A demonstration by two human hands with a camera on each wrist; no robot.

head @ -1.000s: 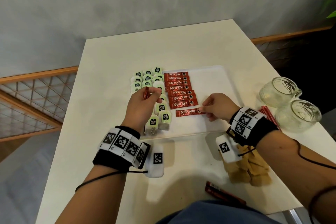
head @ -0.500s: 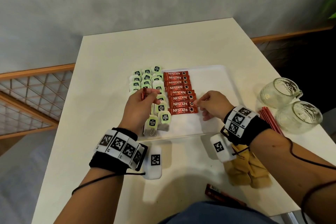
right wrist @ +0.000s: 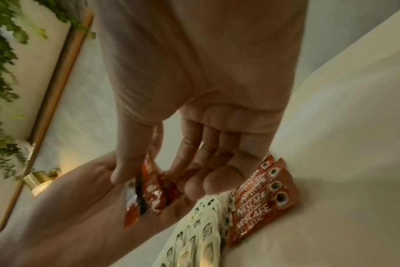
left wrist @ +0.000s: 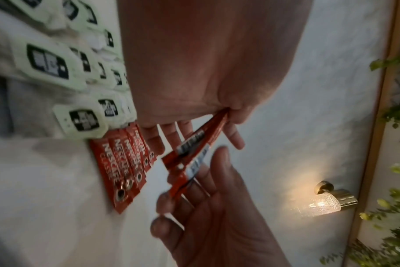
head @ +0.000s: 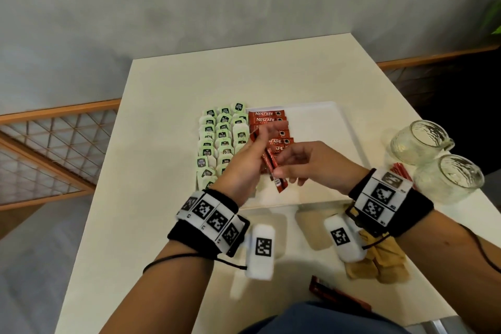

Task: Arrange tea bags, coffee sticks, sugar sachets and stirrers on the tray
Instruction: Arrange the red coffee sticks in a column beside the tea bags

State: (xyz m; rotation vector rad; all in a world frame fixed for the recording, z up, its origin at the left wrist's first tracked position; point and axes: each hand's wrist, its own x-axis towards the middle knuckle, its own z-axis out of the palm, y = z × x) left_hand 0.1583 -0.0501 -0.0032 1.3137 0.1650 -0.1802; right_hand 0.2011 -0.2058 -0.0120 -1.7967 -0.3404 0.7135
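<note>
My left hand (head: 250,156) hangs above the white tray (head: 325,122) and holds a few red coffee sticks (head: 271,163) between thumb and fingers. The thumb and fingers of my right hand (head: 287,171) pinch the lower end of one stick. From the left wrist the held sticks (left wrist: 194,146) slant down into the right hand (left wrist: 208,207). Green tea bags (head: 217,141) lie in columns on the tray's left side. A row of coffee sticks (head: 267,116) lies beside them, partly hidden by my hands. Brown sugar sachets (head: 379,263) and red stirrers (head: 401,171) lie off the tray.
Two glass mugs (head: 420,141) (head: 450,176) stand at the table's right edge beside the stirrers. A dark red packet (head: 339,295) lies at the front edge near my lap. The tray's right half is bare. A wooden railing runs along the left.
My right hand left the stick it laid at the near end of the row and rose to my left hand. The left hand swung right, over the row, with its sticks.
</note>
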